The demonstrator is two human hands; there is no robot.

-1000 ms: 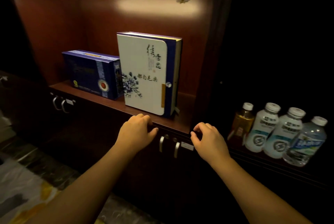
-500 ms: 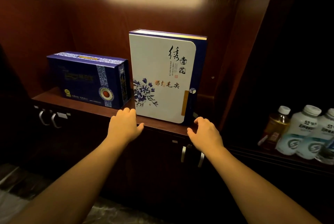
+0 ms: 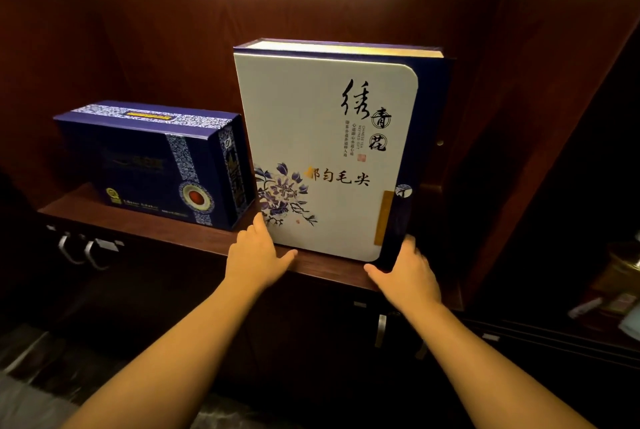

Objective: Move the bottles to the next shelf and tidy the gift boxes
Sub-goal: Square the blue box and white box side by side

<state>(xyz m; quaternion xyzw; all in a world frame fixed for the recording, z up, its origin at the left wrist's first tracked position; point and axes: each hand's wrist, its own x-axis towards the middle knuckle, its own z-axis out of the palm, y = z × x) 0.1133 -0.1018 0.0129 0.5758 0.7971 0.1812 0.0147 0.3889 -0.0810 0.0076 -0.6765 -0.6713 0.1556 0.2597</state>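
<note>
Both my hands have come off the front edge of the dark red-brown wooden shelf (image 3: 166, 232) and gone up to the tall white gift box with blue flower print and navy spine (image 3: 325, 151), which stands upright at centre frame. My left hand (image 3: 258, 255) lies flat against its lower left corner, fingers spread wide, thumb pointing right along the shelf edge. My right hand (image 3: 407, 271) is at the lower right corner, fingers curled round the navy spine. The grip looks loose; I cannot tell whether it has closed firmly.

My view has also closed in on the boxes, so the bottles now sit almost out of frame at the far right edge, only a blurred amber shape (image 3: 623, 265) showing. I judge the bottle step finished and the box tidying begun.

The low navy blue gift box with patterned band and red medallion (image 3: 156, 165) stands at centre left, just beside the white box.

Legible writing on the white box: large brush characters, gold-and-black "都匀毛尖", and small print reading "CHINESE TEA REFINED GIFT". The navy box's lettering is too dim to read.
</note>
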